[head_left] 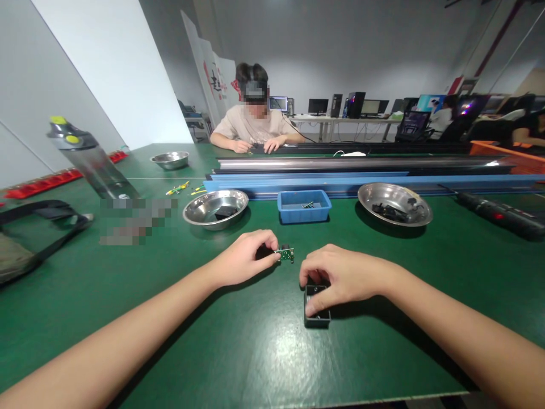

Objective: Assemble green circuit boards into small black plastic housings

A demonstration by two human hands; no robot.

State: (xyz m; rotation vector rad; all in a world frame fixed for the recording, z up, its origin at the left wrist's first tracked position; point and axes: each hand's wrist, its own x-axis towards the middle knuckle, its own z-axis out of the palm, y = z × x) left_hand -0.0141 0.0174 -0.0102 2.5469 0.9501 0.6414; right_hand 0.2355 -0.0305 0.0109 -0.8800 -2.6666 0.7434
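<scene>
Being pinched at its left end between the thumb and fingers of the left hand (pixel 249 258), a small green circuit board (pixel 286 255) is held with its free end pointed right. By the right hand (pixel 347 272), apart from the board, a black open-topped plastic case (pixel 317 324) is partly covered: the thumb is laid over its opening and the fingers are curled near its far left corner; whether the case is squeezed or only touched cannot be told. The case is placed nearer than the board and to its right, on the green tabletop (pixel 272 363). Beyond the board, a few thin pieces (pixel 309 205) are contained in a blue plastic bin (pixel 304 215). It is flanked by a left steel bowl (pixel 203 210), where a black part (pixel 225 212) is held, and a right steel bowl (pixel 400 194), where black pieces (pixel 385 212) are heaped. Farther right, a black power screwdriver (pixel 502 216) is laid; at left, a bottle (pixel 96 162) is seen. On the far side, a co-worker (pixel 258 126) is seated.
</scene>
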